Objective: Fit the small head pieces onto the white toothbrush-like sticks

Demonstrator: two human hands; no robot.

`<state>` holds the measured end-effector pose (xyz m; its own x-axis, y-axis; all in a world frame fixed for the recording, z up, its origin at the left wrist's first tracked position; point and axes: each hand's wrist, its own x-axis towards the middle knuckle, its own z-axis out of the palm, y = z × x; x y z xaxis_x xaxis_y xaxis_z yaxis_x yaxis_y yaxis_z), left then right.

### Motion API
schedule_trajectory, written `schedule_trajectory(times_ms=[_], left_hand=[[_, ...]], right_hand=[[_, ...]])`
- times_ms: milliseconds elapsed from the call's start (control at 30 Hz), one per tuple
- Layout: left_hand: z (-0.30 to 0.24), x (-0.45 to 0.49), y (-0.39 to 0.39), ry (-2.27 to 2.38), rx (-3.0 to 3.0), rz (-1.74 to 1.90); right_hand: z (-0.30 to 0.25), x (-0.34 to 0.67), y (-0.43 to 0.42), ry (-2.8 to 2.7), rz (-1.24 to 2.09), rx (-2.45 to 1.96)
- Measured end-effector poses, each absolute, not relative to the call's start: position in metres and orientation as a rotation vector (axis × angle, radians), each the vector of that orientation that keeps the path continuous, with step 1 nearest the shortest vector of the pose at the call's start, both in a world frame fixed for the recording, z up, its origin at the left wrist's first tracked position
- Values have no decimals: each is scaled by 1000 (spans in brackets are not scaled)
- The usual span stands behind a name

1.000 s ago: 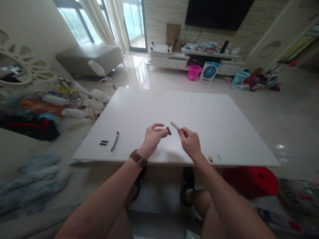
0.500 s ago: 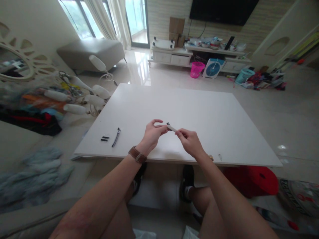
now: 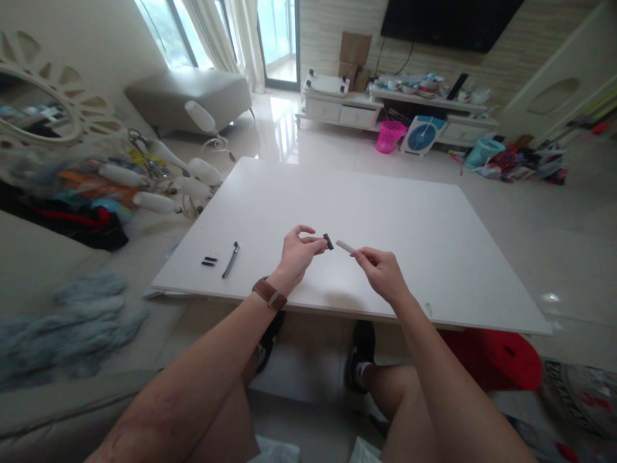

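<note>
My left hand point(image 3: 299, 252) pinches a black razor head point(image 3: 328, 242) between thumb and fingertips, its index finger raised and curved. Whether a handle lies hidden in that hand, I cannot tell. Opposite it, my right hand point(image 3: 380, 267) is closed on a slim, light grey flat stick point(image 3: 344, 246), whose free end points at the razor head. A small gap separates the two. On the white table point(image 3: 366, 199) to the left lies a dark razor handle point(image 3: 230, 260). Beside that are two small black strips point(image 3: 209, 262), which look like blade cartridges.
A small clear piece point(image 3: 429, 308) lies near the table's front edge, by my right forearm. White lamp shades point(image 3: 157, 202) on curled metal stems stand close to the table's left side. A red stool-like object point(image 3: 511, 360) is below the front right corner.
The grey stick, earlier touching the razor head, has moved right and away from it with my right hand. More of the razor head now shows. The view has shifted slightly.
</note>
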<state>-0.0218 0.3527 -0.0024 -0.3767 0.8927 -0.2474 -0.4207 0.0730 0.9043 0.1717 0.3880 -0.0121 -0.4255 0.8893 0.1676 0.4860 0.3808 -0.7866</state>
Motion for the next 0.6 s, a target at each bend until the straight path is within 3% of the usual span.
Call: schedule_trajectory(times_ms=[300, 600], left_hand=[[0, -28, 357, 1270, 536, 1598], [3, -36, 357, 1244, 439, 1594]], right_hand=[[-18, 176, 392, -2301, 1029, -1265], [-74, 177, 412, -2323, 743, -1427]])
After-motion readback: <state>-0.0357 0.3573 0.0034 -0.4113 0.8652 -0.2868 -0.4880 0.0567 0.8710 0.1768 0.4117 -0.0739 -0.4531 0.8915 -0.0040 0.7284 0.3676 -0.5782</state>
